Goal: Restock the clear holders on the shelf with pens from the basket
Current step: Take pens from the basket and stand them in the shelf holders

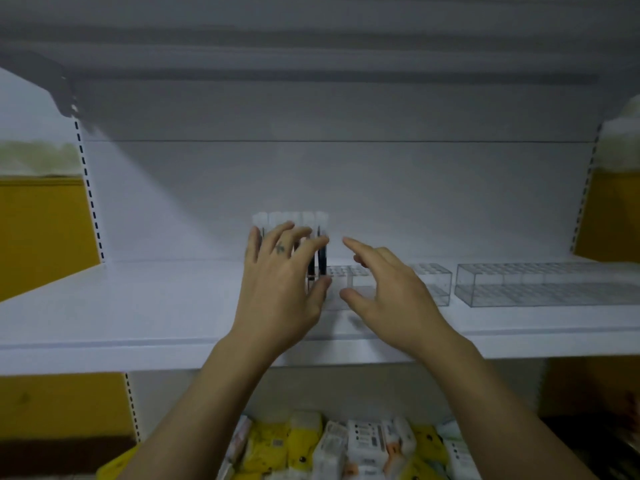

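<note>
Pens, dark-barrelled with white caps (322,258), stand upright in the left end of a clear plastic grid holder (341,291) on the white shelf (138,306), long axis vertical.

- Left hand (280,282) lies against the pens, fingers spread and straight, thumb at the holder's front. It steadies the pens and grips none.
- Right hand (388,289) is just beside it, fingers extended, thumb low, holding nothing.
- Empty cells lie to the right of the pens, beneath the right hand, so that hand is nearer for filling.
- A second long clear empty holder (540,285) sits further right.
- Likely supply is the yellow-and-white packets (346,445) below the shelf edge. Cannot tell whether they sit in the basket.
</note>
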Demonstrator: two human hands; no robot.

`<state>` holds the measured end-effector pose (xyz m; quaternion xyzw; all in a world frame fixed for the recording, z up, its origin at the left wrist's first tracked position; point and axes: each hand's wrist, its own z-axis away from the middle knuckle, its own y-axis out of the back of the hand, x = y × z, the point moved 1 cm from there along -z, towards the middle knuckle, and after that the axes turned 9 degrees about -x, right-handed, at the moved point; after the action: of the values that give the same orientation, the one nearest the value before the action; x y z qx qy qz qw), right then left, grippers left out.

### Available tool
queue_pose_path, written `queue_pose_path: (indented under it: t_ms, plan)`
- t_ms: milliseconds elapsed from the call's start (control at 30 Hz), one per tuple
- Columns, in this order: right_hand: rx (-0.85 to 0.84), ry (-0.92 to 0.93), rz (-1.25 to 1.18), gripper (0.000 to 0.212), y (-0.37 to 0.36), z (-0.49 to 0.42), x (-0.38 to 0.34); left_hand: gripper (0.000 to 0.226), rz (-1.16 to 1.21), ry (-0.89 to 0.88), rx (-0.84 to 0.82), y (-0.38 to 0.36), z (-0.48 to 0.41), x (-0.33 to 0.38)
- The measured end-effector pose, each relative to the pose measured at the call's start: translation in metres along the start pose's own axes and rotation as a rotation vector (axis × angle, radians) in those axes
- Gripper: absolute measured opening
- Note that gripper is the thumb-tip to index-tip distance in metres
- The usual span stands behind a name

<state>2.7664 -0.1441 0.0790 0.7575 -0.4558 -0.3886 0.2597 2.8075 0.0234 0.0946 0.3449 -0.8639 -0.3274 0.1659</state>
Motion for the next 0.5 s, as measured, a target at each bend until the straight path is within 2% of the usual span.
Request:
queue_pose_path:
  t_ms: [367,500]
  plan:
    - [0.0,-0.067,0.085,0.052,-0.006,0.114,-0.004,0.034,0.103,-0.009,-0.059,-0.027,0.097,0.04]
    - [-0.005,-0.137,0.087,0.04,-0.022,0.155,0.01,0.033,0.137,0.022,-0.163,-0.05,0.135,0.053]
